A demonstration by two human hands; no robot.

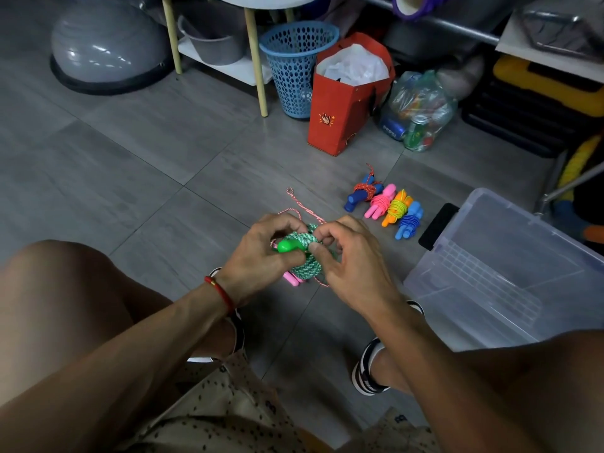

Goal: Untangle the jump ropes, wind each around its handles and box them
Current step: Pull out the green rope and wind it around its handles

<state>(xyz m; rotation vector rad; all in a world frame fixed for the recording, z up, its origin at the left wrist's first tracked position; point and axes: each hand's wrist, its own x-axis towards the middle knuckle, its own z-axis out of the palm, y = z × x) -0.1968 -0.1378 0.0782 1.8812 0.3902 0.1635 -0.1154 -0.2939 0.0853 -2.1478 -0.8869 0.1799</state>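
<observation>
Green rope [302, 253] is wound in tight green-and-white coils round its green handles, one rounded handle end showing at the left of the bundle. It is held above the floor [130, 165], between the person's knees. Its long axis runs roughly from upper left to lower right, the visible handle end pointing left.

Left hand [261, 253] curls round the handle end, thumb pressing underneath. Right hand [346, 256] pinches the coils at the bundle's right side with thumb and forefinger, the other fingers loosely bent.

Under the hands a red-and-white rope [300, 204] lies loose on the floor, trailing away from the person, with pink handles [292, 280] showing just below the bundle; the hands hide most of it.

To the right, four wound ropes [384, 204] lie side by side: blue with red cord, pink, orange with yellow, blue. Beyond them a clear box [490, 263] stands open, a black phone [436, 225] touching its near corner. Farther back stand a red bag [343, 106], a blue basket [294, 63] and a sack of cans [418, 112].
</observation>
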